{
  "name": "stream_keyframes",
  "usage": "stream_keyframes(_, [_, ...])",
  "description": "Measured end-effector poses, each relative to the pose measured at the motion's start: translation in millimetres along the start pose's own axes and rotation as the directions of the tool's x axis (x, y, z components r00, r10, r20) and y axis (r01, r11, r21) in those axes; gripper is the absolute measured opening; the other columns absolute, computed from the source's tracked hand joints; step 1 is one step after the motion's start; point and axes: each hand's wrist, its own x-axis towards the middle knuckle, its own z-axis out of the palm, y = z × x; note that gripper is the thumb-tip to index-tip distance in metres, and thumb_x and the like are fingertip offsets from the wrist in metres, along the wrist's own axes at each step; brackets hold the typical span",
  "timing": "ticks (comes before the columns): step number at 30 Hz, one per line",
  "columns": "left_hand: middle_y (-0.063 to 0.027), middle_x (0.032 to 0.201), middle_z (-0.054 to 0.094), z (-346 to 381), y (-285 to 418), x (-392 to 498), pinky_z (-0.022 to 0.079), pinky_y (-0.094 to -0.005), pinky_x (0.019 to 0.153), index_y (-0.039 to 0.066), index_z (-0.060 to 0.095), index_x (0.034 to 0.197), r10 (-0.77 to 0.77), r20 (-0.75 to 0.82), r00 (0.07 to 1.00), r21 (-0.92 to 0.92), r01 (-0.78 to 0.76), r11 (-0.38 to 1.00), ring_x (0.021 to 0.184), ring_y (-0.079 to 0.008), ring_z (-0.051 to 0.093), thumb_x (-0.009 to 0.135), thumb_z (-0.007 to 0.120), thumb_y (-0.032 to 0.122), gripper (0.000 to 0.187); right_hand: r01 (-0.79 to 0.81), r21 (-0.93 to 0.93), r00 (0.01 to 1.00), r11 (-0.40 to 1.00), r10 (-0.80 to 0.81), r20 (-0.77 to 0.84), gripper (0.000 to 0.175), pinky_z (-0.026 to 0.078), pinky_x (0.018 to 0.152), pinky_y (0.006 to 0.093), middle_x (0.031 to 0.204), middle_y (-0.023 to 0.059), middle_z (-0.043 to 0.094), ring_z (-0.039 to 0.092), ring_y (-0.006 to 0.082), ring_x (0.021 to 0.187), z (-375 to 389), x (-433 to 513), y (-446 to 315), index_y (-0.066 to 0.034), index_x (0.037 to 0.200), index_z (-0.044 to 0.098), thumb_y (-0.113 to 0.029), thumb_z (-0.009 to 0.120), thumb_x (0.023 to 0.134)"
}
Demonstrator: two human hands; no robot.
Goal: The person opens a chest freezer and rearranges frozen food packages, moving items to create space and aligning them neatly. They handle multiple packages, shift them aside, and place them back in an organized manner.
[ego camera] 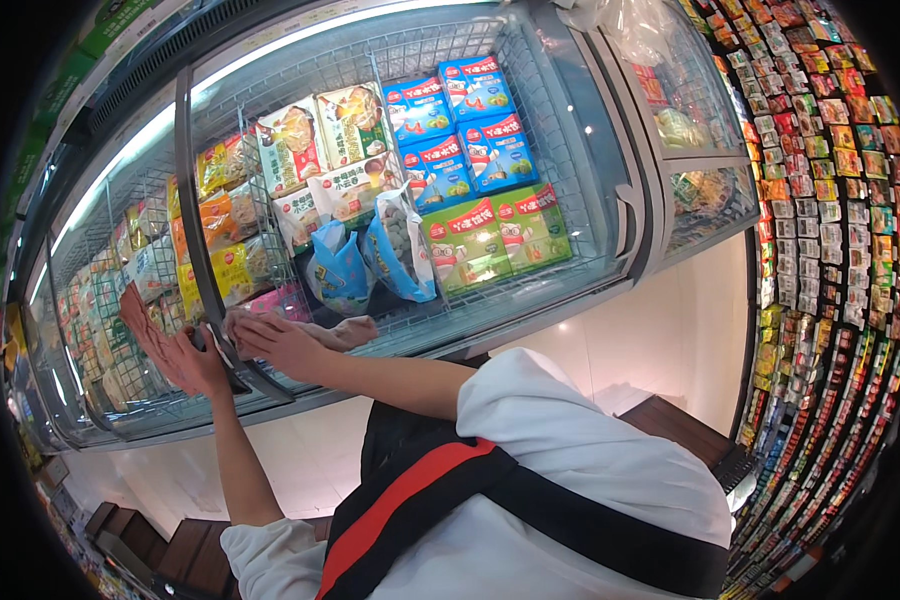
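My left hand (204, 366) holds a reddish-brown cloth (150, 337), which spreads over the freezer's glass lid. Its fingers are also at a dark lid handle (229, 367); whether they grip it is hidden. Just to the right, my right hand (274, 341) presses a greyish-pink cloth (349, 332) onto the lid's frame (199, 202), and the cloth's loose end trails right across the glass. Below the glass, wire baskets hold blue boxes (435, 172), green boxes (495, 240), blue-and-white bags (397, 244) and white food packets (292, 146).
A white lid handle (626, 221) stands at the right end of the glass. Another freezer section (701, 127) adjoins it, with clear plastic (630, 26) on top. Shelves of small packets (817, 225) line the far right. Dark brown wooden boxes (667, 431) stand on the floor.
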Motion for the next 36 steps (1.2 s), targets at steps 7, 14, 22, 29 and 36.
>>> stream_keyframes(7, [-0.0139,0.102,0.064,-5,3,6,0.048,-0.0445,0.091,0.006,0.065,0.102,0.019,0.003,1.0,0.099,-0.019,0.995,0.103,-0.0344,0.06,0.089,0.075,0.025,0.026,-0.091,0.408,0.951,0.908,0.201,-0.235,0.028,0.047,0.095,0.0415,0.116,0.0047,0.065,0.06,0.0235,0.114,-139,-46,49,-0.0044,0.115,0.067,-0.016,0.061,0.089])
stream_keyframes(14, [-0.0143,0.11,0.062,-16,24,6,0.048,-0.0463,0.091,0.007,0.063,0.106,-0.053,0.044,0.998,0.121,0.047,0.992,0.108,-0.0353,0.059,0.091,0.071,0.029,0.028,-0.68,0.251,0.522,0.689,0.696,-0.494,0.067,0.044,0.105,0.0335,0.133,0.0135,0.054,0.053,0.0279,0.124,-309,-251,173,-0.0042,0.141,0.056,0.02,0.045,0.08])
stream_keyframes(22, [-0.0101,0.102,0.062,-23,39,13,0.047,-0.0448,0.09,0.009,0.063,0.096,0.025,-0.002,1.0,0.236,-0.024,0.971,0.102,-0.0321,0.059,0.09,0.07,0.03,0.023,-0.76,-0.222,0.645,0.61,0.67,-0.367,0.064,0.025,0.12,0.0538,0.16,0.0195,0.037,0.036,0.0367,0.147,-296,-353,273,0.0013,0.151,0.042,-0.006,0.053,0.088])
stream_keyframes(29, [-0.0128,0.103,0.061,-18,23,8,0.048,-0.047,0.09,0.007,0.062,0.099,0.014,0.027,1.0,0.229,-0.02,0.973,0.104,-0.033,0.059,0.088,0.073,0.029,0.027,-0.675,0.195,0.603,0.711,0.685,-0.409,0.071,0.028,0.121,0.0485,0.158,0.0196,0.041,0.038,0.036,0.147,-215,-253,205,-0.0004,0.155,0.038,-0.008,0.057,0.087])
stream_keyframes(36, [-0.014,0.107,0.062,-2,4,1,0.05,-0.0429,0.086,0.005,0.062,0.108,-0.044,0.015,0.999,0.003,0.044,0.999,0.101,-0.0332,0.062,0.094,0.07,0.03,0.03,-0.299,0.203,0.879,0.932,0.352,-0.323,0.055,0.05,0.106,0.0422,0.135,0.0207,0.063,0.062,0.0339,0.125,-71,-79,41,0.0011,0.125,0.067,-0.009,0.066,0.071])
